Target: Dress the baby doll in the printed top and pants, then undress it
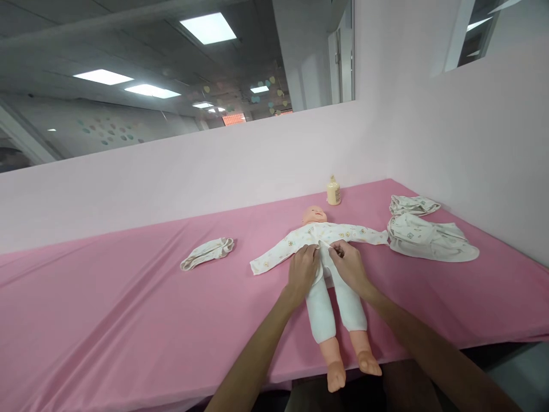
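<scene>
A baby doll [315, 214] lies on its back, head toward the wall and bare feet at the table's near edge. It wears a long-sleeved white baby shirt [281, 252] with a small print, and white leggings [321, 315]. Over the doll's belly, my left hand [304, 264] has its fingers closed on the front of the shirt. Opposite it, my right hand [349, 264] pinches the shirt's front edge between thumb and fingers. A bit of white cloth shows between the two hands. The exact fold under my fingertips is too small to make out.
Pink cloth [141, 320] covers the table. A folded printed baby garment [208, 253] lies to the left. More folded baby clothes [429, 236] sit at the right by the wall. A cream pump bottle [333, 191] stands behind the doll's head. A mirror [150, 68] spans the wall.
</scene>
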Tool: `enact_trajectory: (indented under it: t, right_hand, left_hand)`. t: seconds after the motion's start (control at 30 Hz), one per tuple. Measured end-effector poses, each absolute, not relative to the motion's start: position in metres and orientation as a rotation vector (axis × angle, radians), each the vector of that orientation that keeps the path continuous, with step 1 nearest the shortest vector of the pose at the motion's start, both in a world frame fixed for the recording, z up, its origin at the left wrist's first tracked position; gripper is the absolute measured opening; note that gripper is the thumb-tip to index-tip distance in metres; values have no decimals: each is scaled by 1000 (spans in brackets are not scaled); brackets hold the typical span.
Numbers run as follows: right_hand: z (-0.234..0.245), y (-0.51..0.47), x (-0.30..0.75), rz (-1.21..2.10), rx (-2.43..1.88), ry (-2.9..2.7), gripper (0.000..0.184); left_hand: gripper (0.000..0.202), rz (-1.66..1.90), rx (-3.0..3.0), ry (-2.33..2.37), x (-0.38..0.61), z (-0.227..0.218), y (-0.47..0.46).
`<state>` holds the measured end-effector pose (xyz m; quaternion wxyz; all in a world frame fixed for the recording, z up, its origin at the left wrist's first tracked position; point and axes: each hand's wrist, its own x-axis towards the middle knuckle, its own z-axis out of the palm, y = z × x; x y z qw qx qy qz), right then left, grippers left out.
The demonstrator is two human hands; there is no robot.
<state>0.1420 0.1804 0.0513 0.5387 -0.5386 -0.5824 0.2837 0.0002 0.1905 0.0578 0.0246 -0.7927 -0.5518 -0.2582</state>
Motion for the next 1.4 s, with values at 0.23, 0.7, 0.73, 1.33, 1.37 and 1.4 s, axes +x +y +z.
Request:
enact_trajectory:
  t: [0.23,0.7,0.73,1.33,1.37,1.4]
  right_hand:
    - [49,183,140,694,-1285,-1308,20]
    - [50,173,131,696,-1219,-1339,19]
    - [49,173,131,692,-1218,-1343,18]
    - [33,177,130,562,-1125,-1416,20]
    - [32,177,130,557,-1123,-1419,20]
    - [31,176,130,550,-1118,-1423,21]
  left_hand:
    - [22,-886,-2448,-1557,4,52,190]
    - [16,-900,-2355,-1409,9,36,193]
    - [16,-905,-2366,-1419,9,35,193]
    - [24,-1052,-2613,-1706,10,53,186]
    - [23,-1091,-2633,-1733,10,56,185]
    - [23,-1131,-2653,-1761,10,58,185]
